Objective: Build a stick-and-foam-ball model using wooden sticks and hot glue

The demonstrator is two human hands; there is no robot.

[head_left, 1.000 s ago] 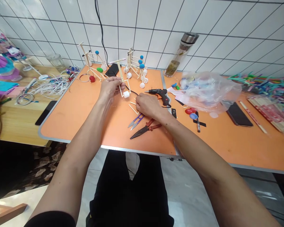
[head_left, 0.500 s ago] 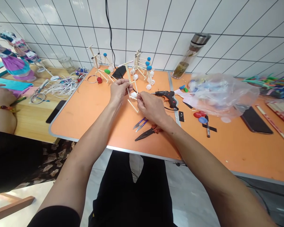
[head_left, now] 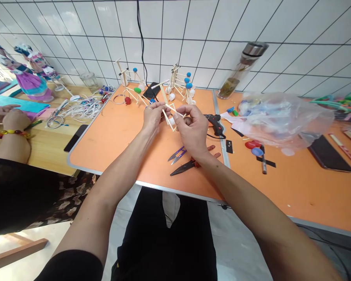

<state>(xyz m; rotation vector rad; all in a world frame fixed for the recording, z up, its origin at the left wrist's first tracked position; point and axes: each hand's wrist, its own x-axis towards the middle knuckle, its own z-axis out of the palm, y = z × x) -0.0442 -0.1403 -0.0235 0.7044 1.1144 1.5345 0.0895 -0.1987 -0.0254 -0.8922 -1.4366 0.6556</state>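
Note:
Between my hands is a small frame of joined wooden sticks [head_left: 164, 93], held above the orange table. My left hand [head_left: 153, 117] pinches its lower left side. The fingers of my right hand [head_left: 193, 127] are closed on its right side, near the stick ends. A white round piece [head_left: 172, 121] shows behind the lower sticks. Below my right hand lie purple thread snips [head_left: 178, 154] and pliers [head_left: 185, 168] with reddish handles. A black glue gun [head_left: 215, 123] rests just right of that hand.
Stick figures with coloured balls [head_left: 137, 90] stand at the back. A glass bottle [head_left: 232, 76] leans near the tiled wall. To the right are a plastic bag [head_left: 283, 117] and a phone [head_left: 329, 154]. At the left, another person's hands [head_left: 13, 117] rest over blue material.
The stick frame has turned, its lower sticks now pointing down between my hands. My right hand has risen and shifted its hold on it. The view has moved slightly left.

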